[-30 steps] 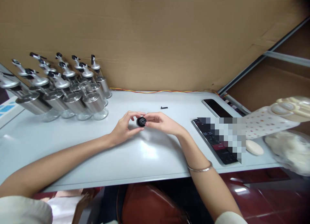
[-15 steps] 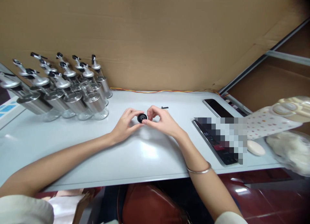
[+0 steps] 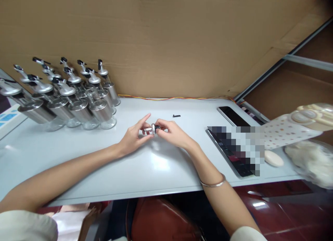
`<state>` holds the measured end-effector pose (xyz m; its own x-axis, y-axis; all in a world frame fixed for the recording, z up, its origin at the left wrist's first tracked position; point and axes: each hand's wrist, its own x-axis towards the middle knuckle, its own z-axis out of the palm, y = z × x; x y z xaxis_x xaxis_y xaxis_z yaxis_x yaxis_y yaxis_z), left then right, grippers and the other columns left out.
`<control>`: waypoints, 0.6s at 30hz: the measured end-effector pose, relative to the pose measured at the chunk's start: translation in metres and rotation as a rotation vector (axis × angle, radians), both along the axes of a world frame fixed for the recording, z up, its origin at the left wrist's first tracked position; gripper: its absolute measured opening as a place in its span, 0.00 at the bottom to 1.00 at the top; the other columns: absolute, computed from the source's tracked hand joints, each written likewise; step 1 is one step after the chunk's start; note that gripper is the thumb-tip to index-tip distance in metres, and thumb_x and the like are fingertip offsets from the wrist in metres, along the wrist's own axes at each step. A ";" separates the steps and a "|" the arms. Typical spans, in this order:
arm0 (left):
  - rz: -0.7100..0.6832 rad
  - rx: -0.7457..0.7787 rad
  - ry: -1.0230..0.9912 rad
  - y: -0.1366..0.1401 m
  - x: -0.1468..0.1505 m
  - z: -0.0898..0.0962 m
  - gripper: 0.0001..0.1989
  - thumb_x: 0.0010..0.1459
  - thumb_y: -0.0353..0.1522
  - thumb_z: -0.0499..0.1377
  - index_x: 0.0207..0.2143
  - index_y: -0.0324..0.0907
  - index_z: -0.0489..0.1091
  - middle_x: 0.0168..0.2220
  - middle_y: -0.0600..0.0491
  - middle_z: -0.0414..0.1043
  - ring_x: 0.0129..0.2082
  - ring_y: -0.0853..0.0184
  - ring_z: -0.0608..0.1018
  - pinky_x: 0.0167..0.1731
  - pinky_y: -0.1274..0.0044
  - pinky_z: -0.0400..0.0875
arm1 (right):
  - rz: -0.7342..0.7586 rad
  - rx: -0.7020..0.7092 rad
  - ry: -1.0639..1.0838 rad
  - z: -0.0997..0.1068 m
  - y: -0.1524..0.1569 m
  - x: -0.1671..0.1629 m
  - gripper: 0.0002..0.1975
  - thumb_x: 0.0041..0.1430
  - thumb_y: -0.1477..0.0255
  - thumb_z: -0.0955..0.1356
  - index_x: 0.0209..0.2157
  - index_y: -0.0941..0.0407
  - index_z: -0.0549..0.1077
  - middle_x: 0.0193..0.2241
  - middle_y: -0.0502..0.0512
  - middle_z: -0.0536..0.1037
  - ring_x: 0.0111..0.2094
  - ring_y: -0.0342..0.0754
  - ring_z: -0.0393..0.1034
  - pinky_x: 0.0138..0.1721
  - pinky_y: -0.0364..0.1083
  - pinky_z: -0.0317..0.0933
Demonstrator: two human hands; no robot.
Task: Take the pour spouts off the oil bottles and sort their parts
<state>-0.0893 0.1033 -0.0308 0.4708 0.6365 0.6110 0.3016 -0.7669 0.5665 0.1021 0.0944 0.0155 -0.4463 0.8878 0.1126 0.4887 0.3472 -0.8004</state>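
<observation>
A silver bottle pourer (image 3: 153,129) with a black stopper end is held sideways above the table, its spout pointing left. My right hand (image 3: 170,131) has its thumb and fingers closed on the black end. My left hand (image 3: 134,136) is spread around the spout, index finger raised and thumb stretched under the silver collar. Some of its fingers are behind the spout, and whether they touch it is unclear. A small black lever piece (image 3: 176,116) lies on the table just beyond my right hand.
Several glass-and-steel bottles (image 3: 101,110), most with silver pourers, stand at left. At right lie a phone (image 3: 231,116), a dark, partly blurred device (image 3: 229,157), a white oval object (image 3: 273,158), a dotted tumbler (image 3: 290,130) and a plastic bag (image 3: 309,161). Thin wires (image 3: 171,98) run along the cardboard wall.
The pourer has turned from its round black underside facing me to lying sideways, spout left. My left fingers have opened out, while my right hand has closed round the black end.
</observation>
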 end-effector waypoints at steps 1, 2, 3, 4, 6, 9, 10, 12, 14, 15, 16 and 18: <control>0.001 0.008 -0.020 -0.001 0.000 0.000 0.18 0.61 0.34 0.55 0.53 0.43 0.60 0.36 0.53 0.71 0.32 0.71 0.74 0.34 0.78 0.70 | -0.012 -0.012 0.002 0.001 0.000 0.000 0.06 0.52 0.72 0.60 0.24 0.57 0.64 0.21 0.46 0.65 0.24 0.41 0.56 0.26 0.41 0.50; 0.003 0.027 -0.027 -0.002 0.001 0.000 0.14 0.61 0.34 0.54 0.50 0.43 0.62 0.36 0.52 0.72 0.33 0.71 0.75 0.35 0.78 0.70 | -0.020 -0.025 -0.001 0.002 0.000 0.001 0.08 0.52 0.71 0.59 0.22 0.57 0.64 0.19 0.46 0.64 0.23 0.40 0.55 0.25 0.41 0.49; 0.008 0.057 -0.019 -0.002 0.001 0.000 0.10 0.62 0.33 0.53 0.46 0.43 0.63 0.36 0.52 0.73 0.33 0.70 0.75 0.35 0.78 0.70 | -0.023 -0.039 -0.006 0.003 0.000 0.001 0.10 0.52 0.70 0.59 0.20 0.56 0.63 0.18 0.45 0.63 0.22 0.40 0.55 0.24 0.41 0.48; 0.017 0.090 0.006 -0.003 0.001 0.001 0.07 0.63 0.33 0.52 0.43 0.42 0.64 0.35 0.52 0.73 0.34 0.70 0.75 0.36 0.77 0.69 | -0.023 -0.054 -0.009 0.003 0.000 0.002 0.11 0.52 0.70 0.59 0.19 0.56 0.62 0.16 0.45 0.62 0.20 0.40 0.54 0.24 0.41 0.47; 0.051 0.144 0.082 -0.004 0.002 0.002 0.06 0.64 0.33 0.51 0.40 0.41 0.65 0.34 0.52 0.74 0.33 0.69 0.75 0.36 0.75 0.67 | -0.016 -0.087 -0.013 0.003 0.001 0.002 0.14 0.53 0.69 0.59 0.15 0.56 0.60 0.14 0.45 0.61 0.18 0.39 0.53 0.22 0.42 0.47; 0.107 0.226 0.196 -0.003 0.002 0.005 0.09 0.63 0.36 0.53 0.40 0.40 0.65 0.35 0.51 0.75 0.30 0.70 0.74 0.35 0.74 0.63 | -0.012 -0.137 -0.002 0.001 0.001 0.002 0.19 0.55 0.66 0.58 0.13 0.56 0.57 0.11 0.45 0.58 0.16 0.39 0.52 0.22 0.42 0.47; 0.123 0.260 0.229 -0.003 0.001 0.006 0.09 0.63 0.36 0.52 0.39 0.40 0.65 0.36 0.50 0.75 0.30 0.69 0.74 0.35 0.73 0.61 | -0.008 -0.150 0.001 0.001 0.001 0.002 0.20 0.56 0.65 0.58 0.13 0.56 0.57 0.11 0.45 0.58 0.16 0.39 0.51 0.22 0.42 0.47; 0.143 0.342 0.284 -0.001 -0.002 0.009 0.09 0.63 0.36 0.52 0.38 0.40 0.66 0.35 0.50 0.76 0.30 0.68 0.75 0.36 0.71 0.58 | 0.002 -0.172 0.000 0.000 0.000 0.002 0.20 0.57 0.64 0.58 0.13 0.56 0.57 0.11 0.44 0.57 0.16 0.39 0.50 0.22 0.43 0.46; 0.152 0.412 0.342 0.003 -0.005 0.011 0.09 0.64 0.36 0.51 0.37 0.41 0.67 0.34 0.51 0.78 0.30 0.67 0.76 0.35 0.70 0.54 | 0.007 -0.173 -0.002 0.000 0.000 0.002 0.20 0.58 0.64 0.59 0.14 0.55 0.57 0.12 0.44 0.55 0.17 0.38 0.49 0.22 0.43 0.45; 0.151 0.435 0.375 0.005 -0.007 0.013 0.10 0.64 0.36 0.51 0.35 0.42 0.68 0.33 0.52 0.78 0.29 0.68 0.76 0.34 0.70 0.52 | 0.005 -0.161 0.012 0.001 0.000 0.002 0.19 0.57 0.64 0.60 0.15 0.55 0.57 0.13 0.43 0.54 0.18 0.38 0.48 0.22 0.42 0.44; 0.147 0.446 0.409 0.007 -0.009 0.014 0.11 0.64 0.36 0.51 0.33 0.42 0.68 0.31 0.53 0.79 0.27 0.68 0.75 0.33 0.70 0.51 | 0.006 -0.144 0.046 0.002 0.000 0.003 0.17 0.56 0.64 0.62 0.17 0.55 0.57 0.15 0.43 0.54 0.19 0.38 0.48 0.22 0.42 0.44; 0.145 0.451 0.457 0.011 -0.012 0.015 0.13 0.65 0.35 0.50 0.29 0.43 0.68 0.29 0.55 0.79 0.24 0.70 0.73 0.32 0.70 0.50 | 0.021 -0.130 0.152 0.004 -0.001 0.005 0.15 0.52 0.65 0.66 0.20 0.55 0.58 0.17 0.42 0.55 0.20 0.38 0.48 0.23 0.41 0.44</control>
